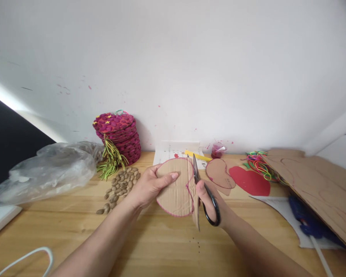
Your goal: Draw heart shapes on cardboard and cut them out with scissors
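Observation:
My left hand (155, 182) grips a cardboard heart (174, 192) by its left side, thumb pressed flat on its face. A purple-red line runs round the heart's edge. In my right hand (212, 206) is a pair of black-handled scissors (213, 215), its blades pointing up and away at the heart's right edge. A narrow strip of cardboard (196, 217) hangs at that edge, beside the notch between the lobes. The blades look slightly apart at their tips. My right fingers are mostly hidden behind the handle and cardboard.
Nuts in shells (123, 182) lie left, near a plastic bag (52, 169) and a stack of magenta hearts (119, 134). Behind are a yellow tool (197, 155) and paint cup (218, 151). Right: another cardboard heart (219, 173), red heart (250, 181), coloured cords (263, 165), cardboard sheets (314, 181), blue glue gun (307, 217).

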Demonstrator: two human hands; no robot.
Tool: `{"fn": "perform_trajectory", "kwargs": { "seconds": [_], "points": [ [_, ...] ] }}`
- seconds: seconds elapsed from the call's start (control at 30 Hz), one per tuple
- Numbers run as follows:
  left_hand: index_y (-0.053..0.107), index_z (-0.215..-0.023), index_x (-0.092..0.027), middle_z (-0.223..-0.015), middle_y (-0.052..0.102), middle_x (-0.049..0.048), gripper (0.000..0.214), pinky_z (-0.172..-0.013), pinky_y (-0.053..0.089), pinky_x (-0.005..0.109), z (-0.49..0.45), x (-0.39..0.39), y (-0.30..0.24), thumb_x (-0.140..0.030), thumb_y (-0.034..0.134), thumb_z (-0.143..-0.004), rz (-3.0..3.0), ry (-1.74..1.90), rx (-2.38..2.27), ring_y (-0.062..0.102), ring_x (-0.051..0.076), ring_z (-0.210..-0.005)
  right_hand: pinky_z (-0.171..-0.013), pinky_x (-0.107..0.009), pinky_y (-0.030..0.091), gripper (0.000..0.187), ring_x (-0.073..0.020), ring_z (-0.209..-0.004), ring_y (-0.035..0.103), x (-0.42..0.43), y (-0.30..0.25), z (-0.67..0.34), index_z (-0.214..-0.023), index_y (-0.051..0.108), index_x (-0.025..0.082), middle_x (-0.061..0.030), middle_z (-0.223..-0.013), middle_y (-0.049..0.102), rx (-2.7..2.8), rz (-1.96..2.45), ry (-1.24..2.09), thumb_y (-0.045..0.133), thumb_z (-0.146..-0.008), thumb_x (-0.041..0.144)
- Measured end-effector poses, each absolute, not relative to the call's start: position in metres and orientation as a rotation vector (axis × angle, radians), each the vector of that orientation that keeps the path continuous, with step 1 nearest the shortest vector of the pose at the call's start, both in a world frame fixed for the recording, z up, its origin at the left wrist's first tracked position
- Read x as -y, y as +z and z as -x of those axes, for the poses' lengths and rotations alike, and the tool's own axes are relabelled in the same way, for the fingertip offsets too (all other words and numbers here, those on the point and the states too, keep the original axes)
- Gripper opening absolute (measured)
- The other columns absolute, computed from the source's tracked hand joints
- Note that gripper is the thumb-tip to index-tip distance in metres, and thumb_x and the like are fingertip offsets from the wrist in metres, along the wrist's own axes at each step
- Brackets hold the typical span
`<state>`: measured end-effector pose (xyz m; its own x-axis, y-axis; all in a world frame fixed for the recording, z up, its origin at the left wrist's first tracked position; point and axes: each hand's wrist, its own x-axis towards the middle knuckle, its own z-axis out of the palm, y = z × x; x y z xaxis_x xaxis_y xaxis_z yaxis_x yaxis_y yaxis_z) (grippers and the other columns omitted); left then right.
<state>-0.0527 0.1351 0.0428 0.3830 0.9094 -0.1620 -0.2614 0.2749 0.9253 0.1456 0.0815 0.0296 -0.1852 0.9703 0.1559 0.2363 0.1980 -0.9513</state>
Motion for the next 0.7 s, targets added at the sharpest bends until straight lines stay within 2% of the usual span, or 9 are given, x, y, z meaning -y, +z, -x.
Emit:
{"fn": "perform_trajectory", "kwargs": {
  "seconds": [0.23, 0.53, 0.7],
  "points": [
    [0.078, -0.102, -0.015, -0.094, 0.080, 0.0073, 0.045, -0.071, 0.059, 0.028, 0.055, -0.136, 0.041, -0.040, 0.095, -0.068, -1.013, 0.911, -0.836, 0.071, 0.017, -0.073, -0.048, -0.029, 0.046, 0.068, -0.0146, -0.052, 0.048, -0.083, 0.030, -0.147, -0.069, 0.039, 0.026, 0.0018, -0.058, 0.047, 1.547, 1.156, 1.136, 0.040, -0.088, 0.091],
    [0.078, -0.103, -0.013, -0.099, 0.081, 0.0115, 0.053, -0.069, 0.058, 0.029, 0.059, -0.140, 0.042, -0.043, 0.096, -0.063, -1.044, 0.920, -0.888, 0.074, 0.020, -0.075, -0.047, -0.029, 0.031, 0.071, -0.0143, -0.048, 0.044, -0.084, 0.024, -0.153, -0.065, 0.040, 0.025, 0.0022, -0.052, 0.044, 1.602, 1.242, 1.093, 0.037, -0.087, 0.092],
    [0.079, -0.098, -0.013, -0.091, 0.080, 0.0088, 0.047, -0.066, 0.057, 0.026, 0.060, -0.141, 0.044, -0.040, 0.097, -0.063, -1.029, 0.911, -0.876, 0.071, 0.017, -0.069, -0.045, -0.029, 0.026, 0.070, -0.0133, -0.044, 0.039, -0.084, 0.019, -0.153, -0.064, 0.038, 0.025, 0.0040, -0.048, 0.038, 1.597, 1.252, 1.105, 0.037, -0.088, 0.091]
  ]
}}
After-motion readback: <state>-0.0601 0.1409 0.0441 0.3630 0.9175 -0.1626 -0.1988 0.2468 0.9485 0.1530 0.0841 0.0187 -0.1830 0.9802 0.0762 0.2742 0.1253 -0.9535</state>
